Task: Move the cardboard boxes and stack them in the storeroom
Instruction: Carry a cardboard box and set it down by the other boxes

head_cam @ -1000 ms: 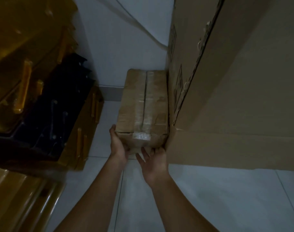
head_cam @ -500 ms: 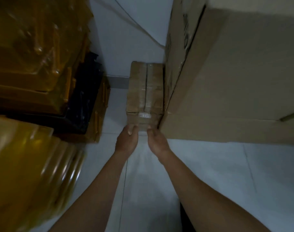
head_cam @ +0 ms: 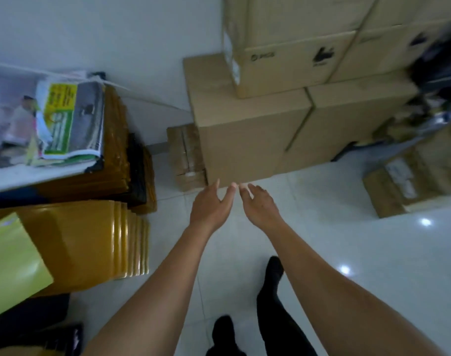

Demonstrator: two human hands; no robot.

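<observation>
small box wedged beside large box, right edge hidden

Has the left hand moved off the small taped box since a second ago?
Yes. The left hand has drawn back from the small box, away from the wall, and is open, clear of it.

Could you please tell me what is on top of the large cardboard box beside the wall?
A printed carton rests on the large cardboard box, covering most of its top. A strip along the left edge is bare. Anything behind the carton is hidden.
</observation>
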